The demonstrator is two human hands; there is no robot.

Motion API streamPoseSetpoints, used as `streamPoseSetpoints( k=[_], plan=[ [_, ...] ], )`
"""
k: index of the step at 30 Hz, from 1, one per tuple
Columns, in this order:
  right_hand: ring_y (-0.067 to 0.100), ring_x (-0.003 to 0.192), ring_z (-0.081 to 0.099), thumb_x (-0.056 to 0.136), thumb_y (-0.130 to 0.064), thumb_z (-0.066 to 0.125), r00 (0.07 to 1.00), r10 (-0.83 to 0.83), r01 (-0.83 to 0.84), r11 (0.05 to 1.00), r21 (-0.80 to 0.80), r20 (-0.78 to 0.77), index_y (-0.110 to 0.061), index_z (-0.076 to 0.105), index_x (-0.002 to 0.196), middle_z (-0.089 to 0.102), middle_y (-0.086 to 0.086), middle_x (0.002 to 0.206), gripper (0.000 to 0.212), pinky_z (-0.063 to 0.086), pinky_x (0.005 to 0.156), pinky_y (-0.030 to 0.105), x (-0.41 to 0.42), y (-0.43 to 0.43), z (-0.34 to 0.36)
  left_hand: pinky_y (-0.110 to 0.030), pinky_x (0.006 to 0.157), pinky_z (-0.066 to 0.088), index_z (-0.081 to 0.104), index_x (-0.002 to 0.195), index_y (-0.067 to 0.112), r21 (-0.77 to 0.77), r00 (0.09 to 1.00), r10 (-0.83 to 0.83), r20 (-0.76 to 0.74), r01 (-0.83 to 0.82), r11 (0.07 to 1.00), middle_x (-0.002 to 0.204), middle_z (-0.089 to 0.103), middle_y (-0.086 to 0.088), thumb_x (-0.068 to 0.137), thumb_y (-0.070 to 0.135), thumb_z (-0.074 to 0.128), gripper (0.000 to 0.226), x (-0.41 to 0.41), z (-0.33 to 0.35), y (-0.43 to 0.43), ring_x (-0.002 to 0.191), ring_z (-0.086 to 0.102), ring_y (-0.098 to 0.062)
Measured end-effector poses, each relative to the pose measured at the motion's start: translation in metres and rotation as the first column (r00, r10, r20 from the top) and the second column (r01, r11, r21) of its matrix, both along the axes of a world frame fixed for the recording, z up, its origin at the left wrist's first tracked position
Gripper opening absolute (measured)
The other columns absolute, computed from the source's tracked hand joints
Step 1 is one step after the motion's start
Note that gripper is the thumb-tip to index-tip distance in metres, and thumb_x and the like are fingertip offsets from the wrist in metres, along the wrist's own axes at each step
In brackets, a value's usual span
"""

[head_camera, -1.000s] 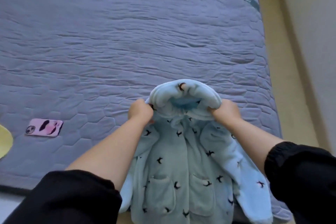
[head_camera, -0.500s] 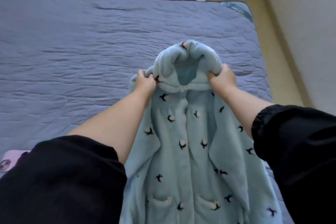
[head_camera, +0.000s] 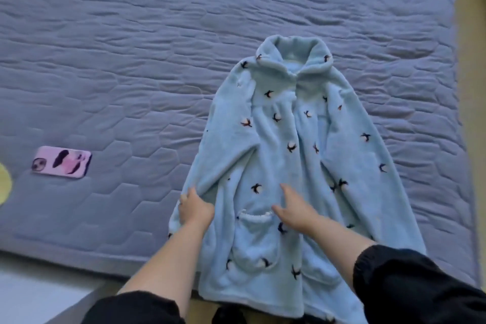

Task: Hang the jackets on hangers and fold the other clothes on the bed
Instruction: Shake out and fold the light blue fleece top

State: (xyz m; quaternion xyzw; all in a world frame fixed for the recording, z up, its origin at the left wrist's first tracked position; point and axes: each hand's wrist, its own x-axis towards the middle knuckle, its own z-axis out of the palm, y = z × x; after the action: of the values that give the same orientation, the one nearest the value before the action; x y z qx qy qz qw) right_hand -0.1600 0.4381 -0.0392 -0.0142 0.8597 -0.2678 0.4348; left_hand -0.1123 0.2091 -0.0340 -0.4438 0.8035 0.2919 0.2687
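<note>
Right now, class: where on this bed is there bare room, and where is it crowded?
Free: the wide quilt left of the fleece top, beyond the phone, and the band past the collar. Crowded: the near edge, where left hand and right hand rest on the top.

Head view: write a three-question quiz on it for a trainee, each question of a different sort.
1. True or false: the blue fleece top lies front-up on the bed cover, its collar pointing away from the person.
2. The right hand rests: A) on bare bed cover; B) flat on the top, beside a pocket; C) on the collar.
3. Fill in: the pink phone lies to the ___ of the top.
Key: 1 true; 2 B; 3 left.
</note>
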Motion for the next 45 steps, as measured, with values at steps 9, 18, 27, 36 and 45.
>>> streamPoseSetpoints(
  k=[9,18,27,36,45],
  plan=[
    [0.023,0.132,0.039,0.089,-0.023,0.057,0.995,0.051,-0.056,0.996,0.067,0.081,-0.009,0.033,0.14,0.035,0.008,0.146,0.058,0.033,0.104,0.029,0.055,-0.03,-0.04,-0.041,0.087,0.05,0.057,0.112,0.0,-0.007,0.975,0.154,0.158,-0.155,0.988,0.114,0.063,-0.02,0.083,0.015,0.067,0.034,0.059,-0.029,-0.057,0.103,0.06,-0.035],
    [0.028,0.116,0.053,0.091,-0.02,0.05,0.985,0.069,-0.098,0.979,0.177,0.159,-0.01,0.033,0.137,0.046,0.011,0.137,0.05,0.043,0.085,0.031,0.042,-0.042,-0.011,-0.044,0.083,0.034,0.06,0.11,0.004,-0.657,0.975,0.022,-0.22,-0.165,0.736,0.117,0.051,-0.024,0.083,-0.003,0.056,0.028,0.004,0.074,-0.232,0.113,0.046,-0.04],
    [0.021,0.096,0.059,0.093,-0.018,0.047,0.99,0.016,-0.041,0.985,0.169,0.143,-0.009,0.029,0.142,0.05,0.012,0.138,0.052,0.047,0.067,0.02,0.046,-0.048,0.02,-0.041,0.072,0.04,0.059,0.104,0.006,-0.528,0.844,-0.36,-0.398,0.11,0.842,0.108,0.06,-0.021,0.082,0.005,0.05,0.024,-0.085,0.154,-0.18,0.098,0.055,-0.041],
    [0.022,0.087,0.059,0.098,-0.019,0.048,0.851,-0.502,0.511,0.859,-0.021,0.158,-0.005,0.044,0.135,0.06,0.015,0.11,0.039,0.042,0.066,0.028,-0.008,-0.006,0.053,-0.02,0.053,0.051,0.061,0.096,0.019,0.812,0.975,0.015,-0.222,0.176,0.556,0.088,0.061,-0.004,0.094,0.022,0.058,0.005,-0.116,0.166,-0.005,0.079,0.062,-0.02],
    [0.029,0.111,0.055,0.096,-0.056,0.04,0.486,-0.777,0.855,0.517,-0.036,0.4,-0.012,0.038,0.139,0.057,0.014,0.118,0.062,0.04,0.094,0.044,-0.034,0.064,0.047,-0.032,0.069,0.055,0.042,0.126,0.012,0.742,0.987,0.103,0.124,-0.162,0.651,0.12,0.056,-0.012,0.101,0.024,0.043,0.028,-0.037,0.07,0.029,0.1,0.063,-0.028]
  ],
)
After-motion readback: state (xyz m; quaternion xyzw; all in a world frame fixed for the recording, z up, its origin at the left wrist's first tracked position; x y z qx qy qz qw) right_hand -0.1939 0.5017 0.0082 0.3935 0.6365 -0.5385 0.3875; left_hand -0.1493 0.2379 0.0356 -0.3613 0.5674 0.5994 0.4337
